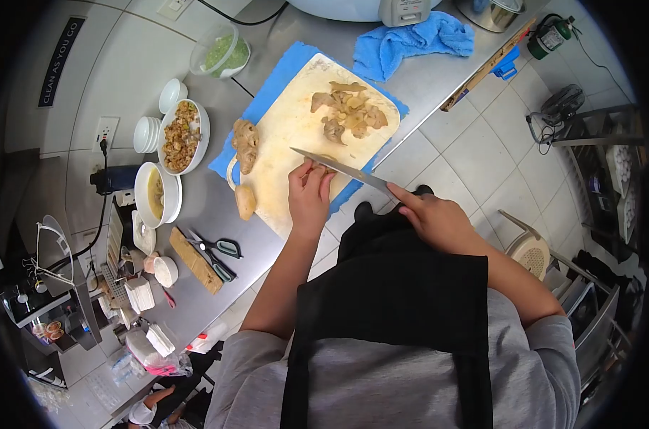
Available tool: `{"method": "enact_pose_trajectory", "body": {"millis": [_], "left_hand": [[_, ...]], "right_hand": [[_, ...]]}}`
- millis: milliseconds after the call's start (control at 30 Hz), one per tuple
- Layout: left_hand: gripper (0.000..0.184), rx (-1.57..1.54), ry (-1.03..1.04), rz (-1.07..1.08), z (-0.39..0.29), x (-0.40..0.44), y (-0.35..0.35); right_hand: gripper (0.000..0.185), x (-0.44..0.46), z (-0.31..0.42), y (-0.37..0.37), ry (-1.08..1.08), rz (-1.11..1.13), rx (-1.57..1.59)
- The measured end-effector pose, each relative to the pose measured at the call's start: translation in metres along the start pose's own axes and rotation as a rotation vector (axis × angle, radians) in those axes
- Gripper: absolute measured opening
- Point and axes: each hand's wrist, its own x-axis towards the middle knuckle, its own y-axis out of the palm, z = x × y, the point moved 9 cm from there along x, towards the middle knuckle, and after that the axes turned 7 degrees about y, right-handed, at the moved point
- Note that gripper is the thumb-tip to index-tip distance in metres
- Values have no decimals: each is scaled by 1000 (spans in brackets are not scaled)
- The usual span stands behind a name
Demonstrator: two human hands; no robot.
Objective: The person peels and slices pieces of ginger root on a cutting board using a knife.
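My right hand (435,218) is closed on the handle end of a long kitchen knife (349,171), its index finger stretched along the blade. The blade crosses the near part of a pale cutting board (285,118). My left hand (311,189) pinches a small piece of ginger (327,157) against the board beside the blade; fingers and knife hide most of it. A knobbly unpeeled ginger root (245,146) lies on the board's left side. Below it sits a smooth, pale peeled piece (245,202). Brown ginger peelings (357,114) are heaped at the far right of the board.
A blue cloth (296,61) lies under the board, and another blue towel (414,44) behind it. On the left stand a bowl of chopped brown food (181,136), a bowl with yellowish liquid (155,193), a tub of green food (224,53) and scissors (214,254). Another person (160,404) is at lower left.
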Motion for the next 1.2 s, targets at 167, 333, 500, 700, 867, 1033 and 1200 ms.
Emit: {"method": "enact_pose_trajectory", "body": {"millis": [167, 333, 500, 700, 867, 1033, 1200], "left_hand": [[17, 16, -10, 39, 4, -1, 7], [16, 21, 12, 32, 2, -1, 7], [15, 58, 49, 34, 1, 0, 6], [16, 94, 109, 22, -4, 2, 4], [15, 91, 100, 32, -2, 0, 6], [18, 39, 35, 34, 0, 0, 6], [20, 47, 50, 41, 0, -1, 5]], "right_hand": [[50, -10, -16, 8, 14, -47, -31], [51, -5, -18, 18, 24, -64, -29], [52, 2, -15, 23, 5, -106, -41], [52, 12, -4, 22, -34, -149, -46], [50, 26, 8, 25, -52, -122, -58], [48, 45, 15, 22, -86, -42, 95], [48, 37, 13, 5, -100, 113, 186]]}}
